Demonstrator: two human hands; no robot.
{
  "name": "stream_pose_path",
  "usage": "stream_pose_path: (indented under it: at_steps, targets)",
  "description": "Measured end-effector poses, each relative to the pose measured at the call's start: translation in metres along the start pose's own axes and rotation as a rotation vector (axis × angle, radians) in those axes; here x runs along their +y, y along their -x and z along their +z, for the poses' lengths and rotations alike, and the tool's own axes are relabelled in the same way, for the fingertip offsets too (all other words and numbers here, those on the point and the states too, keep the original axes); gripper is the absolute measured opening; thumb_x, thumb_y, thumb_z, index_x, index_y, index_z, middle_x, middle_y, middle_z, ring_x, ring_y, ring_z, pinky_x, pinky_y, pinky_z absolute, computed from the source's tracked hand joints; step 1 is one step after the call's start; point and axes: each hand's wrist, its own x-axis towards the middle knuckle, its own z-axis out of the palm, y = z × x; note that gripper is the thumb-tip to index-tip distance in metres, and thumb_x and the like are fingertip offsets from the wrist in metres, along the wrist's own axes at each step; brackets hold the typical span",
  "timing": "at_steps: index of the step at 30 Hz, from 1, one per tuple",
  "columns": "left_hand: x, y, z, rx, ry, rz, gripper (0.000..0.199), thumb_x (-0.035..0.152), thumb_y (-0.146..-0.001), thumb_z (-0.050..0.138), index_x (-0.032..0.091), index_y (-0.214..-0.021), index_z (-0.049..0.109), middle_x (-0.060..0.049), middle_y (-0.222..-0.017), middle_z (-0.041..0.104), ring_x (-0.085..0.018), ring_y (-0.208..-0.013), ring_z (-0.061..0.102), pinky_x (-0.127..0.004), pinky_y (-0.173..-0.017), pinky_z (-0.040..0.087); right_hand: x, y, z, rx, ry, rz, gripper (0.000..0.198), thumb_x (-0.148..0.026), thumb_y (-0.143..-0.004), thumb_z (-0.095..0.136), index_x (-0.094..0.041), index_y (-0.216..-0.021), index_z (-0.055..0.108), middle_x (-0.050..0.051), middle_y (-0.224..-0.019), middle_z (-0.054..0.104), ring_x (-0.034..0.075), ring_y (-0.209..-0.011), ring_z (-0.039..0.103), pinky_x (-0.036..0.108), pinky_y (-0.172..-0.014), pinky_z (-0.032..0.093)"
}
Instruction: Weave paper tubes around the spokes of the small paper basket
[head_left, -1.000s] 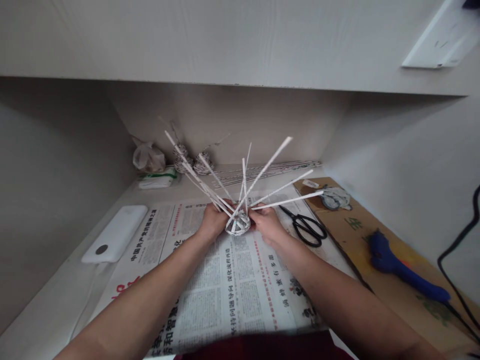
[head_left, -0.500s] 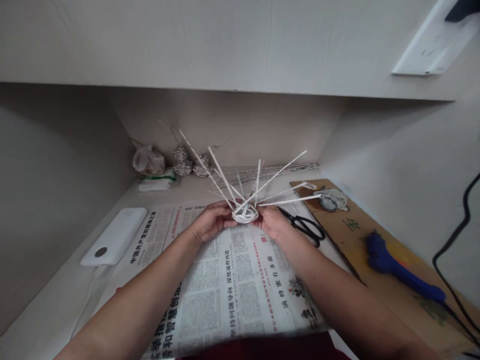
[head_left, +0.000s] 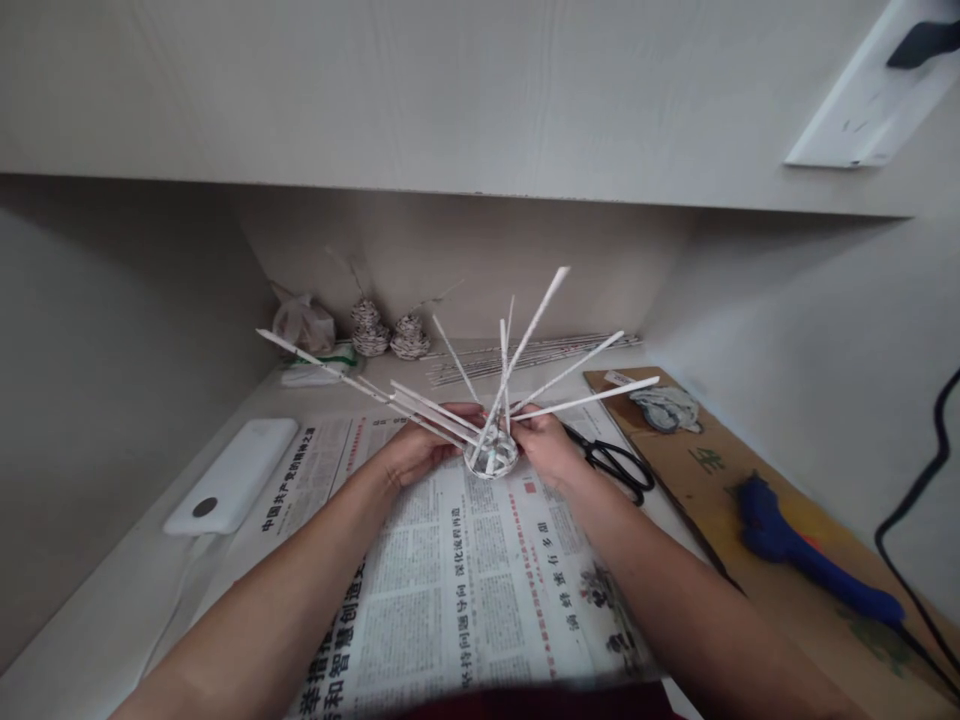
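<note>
1. Between the left hand [head_left: 420,446] and the right hand [head_left: 551,446], over the newspaper [head_left: 420,570], is the woven basket [head_left: 492,463], touching both.
2. Its paper sticks [head_left: 529,340] fan upward and outward, mostly away from the person.
3. Each hand pinches its own side; neither looks nearer.

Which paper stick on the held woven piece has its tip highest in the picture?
The paper stick slanting steeply up rightward, thickest-looking at its tip; every other stick on the woven piece ends lower.
</note>
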Motion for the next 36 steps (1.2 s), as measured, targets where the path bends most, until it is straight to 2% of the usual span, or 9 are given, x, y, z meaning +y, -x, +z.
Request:
stream_pose_path:
  at_steps: [4,10,16,21,28,32,36]
  targets:
    - [0.005,0.004,0.000,-0.066,0.016,0.002,0.052,0.013,-0.057,0.088,0.015,-0.108,0.076,-0.013,-0.110,0.076,-0.025,-0.097,0.072,-0.030,-0.080,0.055,0.000,0.000,-0.001,-0.012,0.050,-0.023,0.025,-0.036,-0.063,0.081,-0.022,-0.076,0.066,-0.002,-0.067,0.071,0.016,-0.063,0.063,0.027,-0.062,0.049]
    - [0.001,0.003,0.006,-0.003,-0.032,0.015,0.047,0.021,-0.055,0.093,0.015,-0.099,0.076,-0.008,-0.090,0.077,-0.018,-0.078,0.070,-0.027,-0.072,0.053,0.008,-0.004,-0.004,0.009,0.168,-0.079,0.017,-0.033,-0.068,0.075,-0.021,-0.077,0.065,-0.001,-0.070,0.072,0.017,-0.066,0.064,0.028,-0.064,0.049]
    - [-0.001,0.000,0.007,-0.001,-0.075,0.014,0.050,0.035,-0.058,0.092,0.013,-0.101,0.078,-0.010,-0.090,0.078,-0.022,-0.080,0.071,-0.031,-0.074,0.053,0.012,-0.006,-0.005,0.002,0.119,-0.054,0.022,-0.037,-0.068,0.075,-0.022,-0.081,0.065,-0.002,-0.068,0.070,0.016,-0.060,0.061,0.027,-0.056,0.047]
    - [-0.004,-0.001,0.009,0.076,-0.131,0.023,0.053,0.037,-0.052,0.092,0.014,-0.098,0.079,-0.011,-0.090,0.078,-0.024,-0.081,0.071,-0.031,-0.071,0.053,0.011,-0.004,-0.005,-0.017,0.158,-0.048,0.023,-0.038,-0.068,0.076,-0.022,-0.080,0.065,-0.002,-0.066,0.070,0.016,-0.059,0.061,0.026,-0.056,0.046]
    - [-0.012,-0.002,0.024,0.267,-0.266,0.095,0.037,0.039,-0.055,0.088,0.014,-0.078,0.074,-0.004,-0.066,0.071,-0.015,-0.054,0.060,-0.026,-0.053,0.045,0.015,-0.002,-0.002,-0.027,0.203,-0.086,0.024,-0.041,-0.068,0.076,-0.022,-0.078,0.064,-0.001,-0.069,0.071,0.017,-0.062,0.063,0.028,-0.061,0.048]
    - [-0.021,-0.005,0.022,0.285,-0.277,0.192,0.031,0.040,-0.061,0.086,0.015,-0.074,0.071,-0.002,-0.065,0.069,-0.015,-0.056,0.060,-0.026,-0.055,0.046,0.016,-0.001,0.001,-0.039,0.200,-0.071,0.024,-0.040,-0.067,0.077,-0.023,-0.077,0.064,-0.001,-0.068,0.070,0.018,-0.062,0.063,0.029,-0.062,0.048]
    - [-0.030,-0.011,0.011,0.297,-0.385,0.307,0.028,0.037,-0.066,0.083,0.016,-0.080,0.072,-0.004,-0.071,0.072,-0.017,-0.064,0.063,-0.028,-0.061,0.050,0.016,0.000,0.003,-0.019,0.194,-0.119,0.022,-0.040,-0.069,0.074,-0.023,-0.076,0.062,-0.002,-0.064,0.066,0.016,-0.059,0.059,0.027,-0.058,0.046]
